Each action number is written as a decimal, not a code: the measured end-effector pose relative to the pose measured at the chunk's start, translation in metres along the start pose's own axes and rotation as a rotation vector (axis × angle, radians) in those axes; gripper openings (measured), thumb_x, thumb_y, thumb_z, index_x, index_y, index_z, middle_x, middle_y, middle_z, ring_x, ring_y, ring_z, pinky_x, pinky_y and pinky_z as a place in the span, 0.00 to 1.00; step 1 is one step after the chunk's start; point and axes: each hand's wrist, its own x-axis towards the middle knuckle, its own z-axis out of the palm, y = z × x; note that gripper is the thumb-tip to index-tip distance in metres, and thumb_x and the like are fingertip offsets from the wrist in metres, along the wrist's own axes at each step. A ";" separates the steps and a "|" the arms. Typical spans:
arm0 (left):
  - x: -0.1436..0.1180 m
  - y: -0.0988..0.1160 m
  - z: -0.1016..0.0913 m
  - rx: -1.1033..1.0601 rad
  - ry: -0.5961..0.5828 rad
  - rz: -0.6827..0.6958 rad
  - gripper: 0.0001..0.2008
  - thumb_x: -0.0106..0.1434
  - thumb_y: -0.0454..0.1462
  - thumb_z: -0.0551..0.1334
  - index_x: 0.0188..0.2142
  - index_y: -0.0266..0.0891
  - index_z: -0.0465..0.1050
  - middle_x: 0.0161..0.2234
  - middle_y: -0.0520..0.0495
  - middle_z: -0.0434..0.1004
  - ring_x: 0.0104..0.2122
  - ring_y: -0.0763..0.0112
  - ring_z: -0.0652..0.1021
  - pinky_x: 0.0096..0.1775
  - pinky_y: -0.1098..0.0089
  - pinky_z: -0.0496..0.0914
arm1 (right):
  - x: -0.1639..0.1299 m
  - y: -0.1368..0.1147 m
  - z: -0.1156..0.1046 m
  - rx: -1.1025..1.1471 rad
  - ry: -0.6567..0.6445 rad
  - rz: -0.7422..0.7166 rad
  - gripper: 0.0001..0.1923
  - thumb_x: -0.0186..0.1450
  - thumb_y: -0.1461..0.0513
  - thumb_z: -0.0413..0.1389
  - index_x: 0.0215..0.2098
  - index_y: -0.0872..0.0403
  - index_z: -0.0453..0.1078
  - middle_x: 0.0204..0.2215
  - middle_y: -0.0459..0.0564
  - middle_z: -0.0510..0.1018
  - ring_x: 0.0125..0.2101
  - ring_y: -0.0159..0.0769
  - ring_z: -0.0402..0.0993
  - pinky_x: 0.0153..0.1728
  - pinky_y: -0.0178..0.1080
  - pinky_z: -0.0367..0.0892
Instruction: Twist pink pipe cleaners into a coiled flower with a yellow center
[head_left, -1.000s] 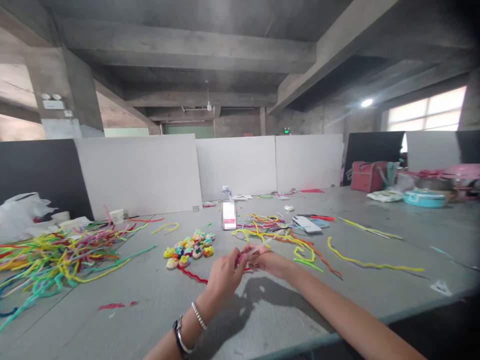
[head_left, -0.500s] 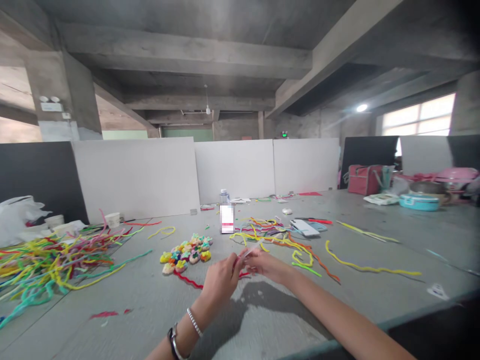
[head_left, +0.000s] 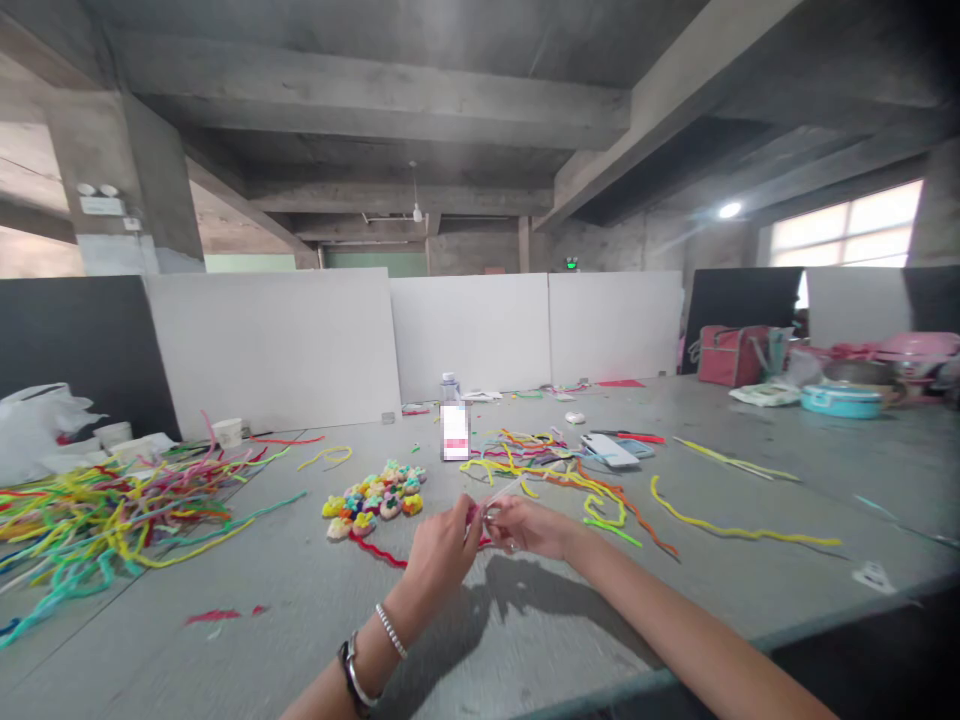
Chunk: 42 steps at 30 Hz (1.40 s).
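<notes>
Above the table, in the head view, my two hands meet with their fingertips pinched together. My left hand [head_left: 444, 545] is closed on red yarn [head_left: 384, 553], whose loose strand trails left along the table towards a cluster of small colourful crocheted flowers [head_left: 375, 498]. Between my fingers a bit of pinkish-red work shows, mostly hidden. My right hand [head_left: 534, 527] is closed around a slim pale stick [head_left: 510, 490] that looks like a crochet hook and points up to the right. A ring shows on the right hand.
A big tangle of coloured yarn [head_left: 150, 500] lies left, more strands [head_left: 525, 460] ahead. Behind my hands stand a bottle [head_left: 449, 385] and a phone-like screen [head_left: 455, 435], partly blurred. A white phone [head_left: 609, 450] lies right. White panels [head_left: 472, 335] bound the back.
The fingers have shifted slightly around the small work, and the pale stick has tilted a little. My head view has moved slightly. The yarn and flowers on the table stay put.
</notes>
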 end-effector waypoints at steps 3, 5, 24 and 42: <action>-0.001 0.001 -0.001 -0.002 0.005 0.007 0.15 0.68 0.44 0.43 0.39 0.40 0.64 0.28 0.47 0.76 0.28 0.68 0.77 0.26 0.72 0.58 | -0.002 -0.001 -0.001 0.022 -0.053 0.047 0.15 0.49 0.64 0.61 0.34 0.54 0.65 0.18 0.38 0.66 0.17 0.23 0.57 0.22 0.31 0.51; -0.002 0.002 -0.003 -0.004 0.010 0.023 0.16 0.68 0.44 0.42 0.39 0.41 0.63 0.28 0.48 0.76 0.28 0.69 0.77 0.27 0.72 0.59 | -0.003 -0.001 -0.003 0.031 -0.100 0.081 0.15 0.49 0.65 0.60 0.35 0.54 0.65 0.19 0.38 0.66 0.17 0.22 0.55 0.21 0.31 0.49; 0.000 0.001 -0.003 0.039 -0.071 -0.051 0.18 0.68 0.47 0.40 0.41 0.40 0.61 0.28 0.46 0.76 0.29 0.65 0.78 0.26 0.71 0.59 | 0.001 0.008 0.003 -0.185 -0.034 -0.027 0.15 0.53 0.58 0.62 0.36 0.56 0.68 0.24 0.41 0.66 0.22 0.23 0.58 0.23 0.30 0.51; -0.002 0.001 -0.005 -0.032 0.011 -0.061 0.16 0.68 0.44 0.44 0.41 0.41 0.66 0.32 0.47 0.78 0.31 0.67 0.78 0.28 0.72 0.60 | 0.003 0.007 0.006 -0.366 0.143 -0.162 0.19 0.54 0.50 0.61 0.31 0.58 0.70 0.23 0.43 0.69 0.21 0.25 0.61 0.24 0.32 0.53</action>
